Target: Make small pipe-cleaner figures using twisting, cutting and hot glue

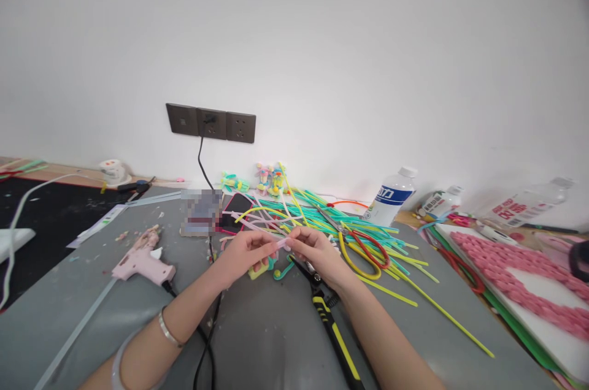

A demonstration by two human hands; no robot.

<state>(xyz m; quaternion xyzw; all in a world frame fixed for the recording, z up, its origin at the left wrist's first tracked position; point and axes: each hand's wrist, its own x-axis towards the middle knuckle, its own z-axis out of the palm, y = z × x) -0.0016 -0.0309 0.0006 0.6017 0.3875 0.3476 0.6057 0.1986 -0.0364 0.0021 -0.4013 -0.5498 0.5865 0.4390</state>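
Stretching out below a pale wall, a grey worktop is covered toward its far edge by a loose spread of teal, yellow and pink chenille stems. Right of the near edge's middle, black-and-yellow cutters are laid lengthwise, their blades pointed toward the far edge and partly hidden by the right hand. By the far right corner a bottle with a blue-banded label is stood, and toward the left edge a pink glue gun is laid down. Scissors with red and yellow handles are rested among the stems, beyond the right hand.

Over the worktop's middle, the right hand and the left hand are held almost fingertip to fingertip. Near the middle of the far edge, two small chenille figures are set by the wall.

Smallest of all, a short pale pink piece is pinched between thumb and forefinger of both hands, its ends covered. Its long axis is aligned crosswise, roughly with the far edge, bridging the fingertips; neither hand is placed nearer. The cutters are found closer to the right.
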